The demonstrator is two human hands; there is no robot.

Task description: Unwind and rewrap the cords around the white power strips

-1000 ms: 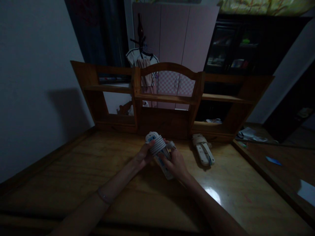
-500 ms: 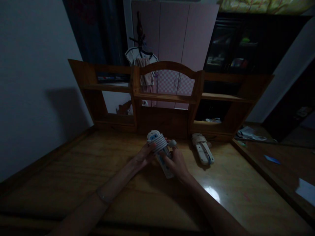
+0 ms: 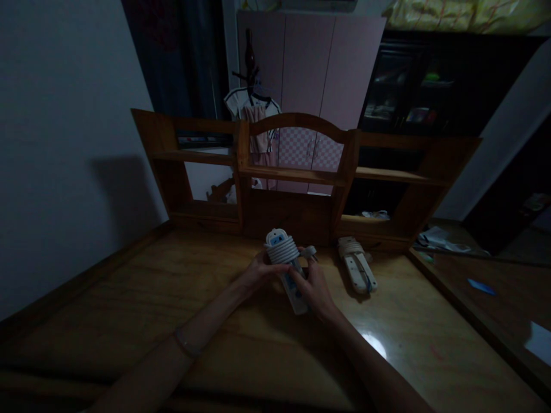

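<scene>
A white power strip [image 3: 297,298] is held between my two hands above the desk, its cord [image 3: 283,250] wound in several turns round its upper half. My left hand [image 3: 260,271] grips it from the left, thumb lying across it just below the coils. My right hand [image 3: 315,289] closes on its right side, with the thumb on the front face. The plug [image 3: 308,252] sticks out beside the coils, above my right fingers. To the right, a second power strip [image 3: 358,269], also wrapped in its cord, lies on the desk apart from my hands.
The wooden desk [image 3: 181,298] carries a shelf unit [image 3: 297,172] along its back edge. A wall [image 3: 64,172] rises at the left. On the lower surface at the right lie a blue card [image 3: 481,286] and white paper [image 3: 540,341].
My left thumb has moved from the edge of the coils down across the strip below them. The camera view has shifted slightly. The second power strip has stayed on the desk.
</scene>
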